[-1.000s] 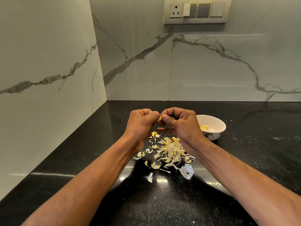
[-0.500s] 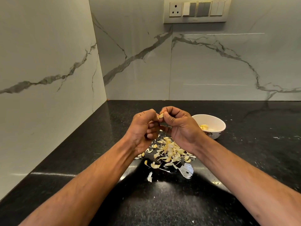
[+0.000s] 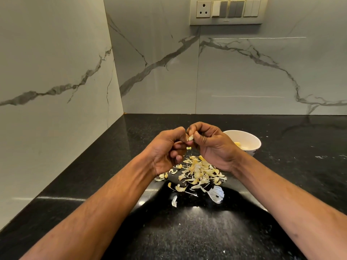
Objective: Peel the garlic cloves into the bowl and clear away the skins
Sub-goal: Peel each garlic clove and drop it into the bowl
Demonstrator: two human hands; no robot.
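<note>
Both hands are raised together above the black speckled surface [image 3: 187, 237], knuckles up and fingers curled. The right hand [image 3: 212, 145] pinches a pale garlic clove [image 3: 190, 137] between thumb and forefinger. The left hand [image 3: 167, 151] meets it fingertip to fingertip, its curled fingers pinching a small yellowish scrap of skin [image 3: 188, 148] just below the clove. Both forearms reach in from the lower corners, bare.

Directly beneath the hands lies one loose heap of skins [image 3: 199, 173], too many flakes to count, with a few strays towards the near edge, among them a larger white papery piece [image 3: 216, 194]. One white bowl [image 3: 244, 141] stands just beyond the right hand, partly hidden by it, with peeled cloves [image 3: 238, 144] inside; their number cannot be told.

The surface fills a corner between two white marble-veined walls [image 3: 56, 72]. On the back wall sits one switch panel [image 3: 228, 11] with a single socket.
</note>
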